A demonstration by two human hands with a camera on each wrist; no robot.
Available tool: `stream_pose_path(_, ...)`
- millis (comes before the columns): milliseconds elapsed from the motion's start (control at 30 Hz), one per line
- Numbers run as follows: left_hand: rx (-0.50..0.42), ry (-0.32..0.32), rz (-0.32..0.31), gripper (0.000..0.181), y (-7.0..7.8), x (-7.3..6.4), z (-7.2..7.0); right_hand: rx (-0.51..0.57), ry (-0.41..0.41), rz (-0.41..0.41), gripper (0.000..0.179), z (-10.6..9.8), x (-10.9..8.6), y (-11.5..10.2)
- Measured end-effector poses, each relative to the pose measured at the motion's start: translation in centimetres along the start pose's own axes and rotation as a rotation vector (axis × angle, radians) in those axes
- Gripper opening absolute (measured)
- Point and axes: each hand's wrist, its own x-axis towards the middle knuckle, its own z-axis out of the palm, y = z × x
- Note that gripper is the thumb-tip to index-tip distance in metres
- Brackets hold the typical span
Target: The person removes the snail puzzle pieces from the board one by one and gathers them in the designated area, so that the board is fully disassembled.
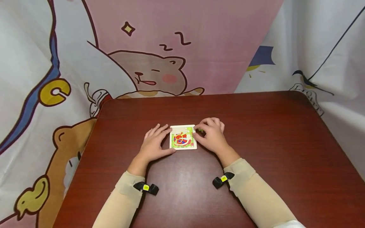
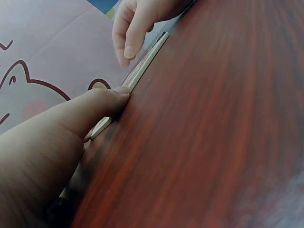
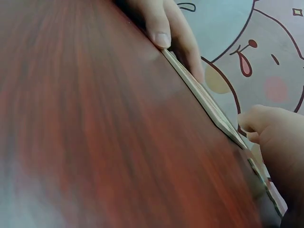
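A small snail picture puzzle [image 1: 182, 139] in a white frame lies flat on the dark wooden table. At its left side is my left hand [image 1: 154, 144], its thumb touching the lower left corner and its index fingertip at the upper left edge. My right hand [image 1: 212, 134] is over the right edge, index fingertip and thumb tip apart, the other fingers bent. Nothing shows between them. A green-patterned flat piece [image 1: 201, 129] lies partly hidden beneath this hand. The right wrist view shows a thin flat piece [image 3: 263, 183] beside the puzzle's end, under the right hand.
The reddish-brown table [image 1: 271, 142] extends around both hands. A cartoon-printed curtain [image 1: 222, 41] hangs along its far and side edges. Black wrist straps with yellow labels are on both sleeves [image 1: 125, 193].
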Motion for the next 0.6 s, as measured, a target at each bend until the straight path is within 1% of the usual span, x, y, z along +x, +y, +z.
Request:
stream_pose_path(200, -0.008, 0.003, -0.002, 0.094, 0.0, -0.2, 0.3, -0.062, -0.052, 0.026, 0.027, 0.4, 0.2, -0.4)
stream_pose_path(400, -0.007, 0.009, -0.002, 0.094, 0.0, -0.4, 0.2, -0.094, -0.112, 0.048, 0.033, 0.6, 0.4, -0.8)
stream_pose_path(500, -0.006, 0.005, -0.002, 0.094, 0.1, -0.3, 0.1, -0.106, -0.14, 0.069, 0.035, 0.8, 0.7, -1.0)
stream_pose_path(600, -0.003, 0.008, 0.005, 0.094, 0.1, -0.1, 0.0, -0.12, -0.152, 0.083, 0.037, 1.1, 1.2, -1.4)
